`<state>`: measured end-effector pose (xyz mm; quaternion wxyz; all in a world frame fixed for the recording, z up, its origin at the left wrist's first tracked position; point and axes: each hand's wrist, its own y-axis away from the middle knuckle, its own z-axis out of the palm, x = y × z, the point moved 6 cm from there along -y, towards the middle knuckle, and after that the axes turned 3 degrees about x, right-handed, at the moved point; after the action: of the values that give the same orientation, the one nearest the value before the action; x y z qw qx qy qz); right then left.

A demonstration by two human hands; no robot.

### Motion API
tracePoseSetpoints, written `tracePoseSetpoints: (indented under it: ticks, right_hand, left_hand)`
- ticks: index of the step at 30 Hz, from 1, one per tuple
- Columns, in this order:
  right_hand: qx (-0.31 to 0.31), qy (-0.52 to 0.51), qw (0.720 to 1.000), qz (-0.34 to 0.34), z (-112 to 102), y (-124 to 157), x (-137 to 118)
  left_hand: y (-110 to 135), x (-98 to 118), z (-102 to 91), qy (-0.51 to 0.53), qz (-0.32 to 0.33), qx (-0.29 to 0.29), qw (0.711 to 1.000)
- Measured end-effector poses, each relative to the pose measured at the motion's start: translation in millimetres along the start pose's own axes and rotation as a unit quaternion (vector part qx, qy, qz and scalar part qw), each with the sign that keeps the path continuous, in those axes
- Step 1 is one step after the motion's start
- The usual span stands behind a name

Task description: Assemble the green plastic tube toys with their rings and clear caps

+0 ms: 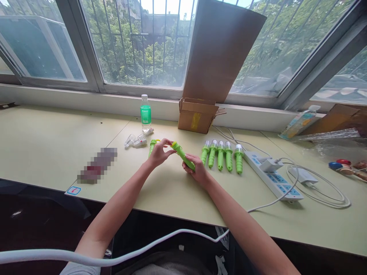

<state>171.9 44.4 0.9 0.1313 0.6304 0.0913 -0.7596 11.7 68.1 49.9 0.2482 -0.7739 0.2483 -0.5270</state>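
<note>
In my right hand (pixel 195 168) is a ribbed green plastic handle (pixel 181 153), tilted with its yellow-rimmed end up and to the left. The fingers wrap round its lower part. My left hand (pixel 159 153) has thumb and index finger closed at that yellow end; any small piece between them is too small to make out. Just behind the left hand lies another green handle (pixel 153 146) with a yellow top, partly hidden. Several green handles with clear caps (pixel 220 156) lie in a row to the right. Loose clear plastic caps (pixel 139 141) lie behind and left of my left hand.
A bottle with a green label (pixel 146 114) stands near the windowsill, beside a cardboard box (pixel 197 115). At right are a power strip (pixel 272 177), a charger (pixel 303 175) and looped white cables. A white cable (pixel 143 246) crosses over my lap. A blurred-out item (pixel 97 166) lies left.
</note>
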Motion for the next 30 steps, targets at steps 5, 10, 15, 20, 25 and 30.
tracePoseSetpoints:
  ticks: [5,10,15,20,25,30]
  right_hand:
    - [0.004,0.013,1.000,-0.001,0.3,-0.5,0.7]
    - [0.011,0.021,1.000,0.001,0.7,-1.2,1.0]
    - [0.012,0.059,0.998,-0.019,4.2,0.8,-3.7]
    - [0.077,0.207,0.969,-0.112,2.3,3.2,-9.3]
    - [0.164,0.346,0.900,-0.207,-2.4,7.5,-16.3]
    - [0.184,0.372,0.878,-0.239,-4.5,9.5,-20.4]
  left_hand:
    - [0.0,-0.6,0.2,-0.007,-0.003,0.001,1.000]
    - [0.5,-1.3,0.4,-0.018,-0.002,0.003,1.000]
    - [1.1,-1.0,-0.2,-0.026,0.003,0.003,1.000]
    - [1.4,1.1,-0.4,-0.042,0.025,0.002,0.999]
    - [2.2,5.0,0.2,-0.059,0.036,0.016,0.997]
    - [3.0,6.2,0.8,-0.062,0.035,0.031,0.997]
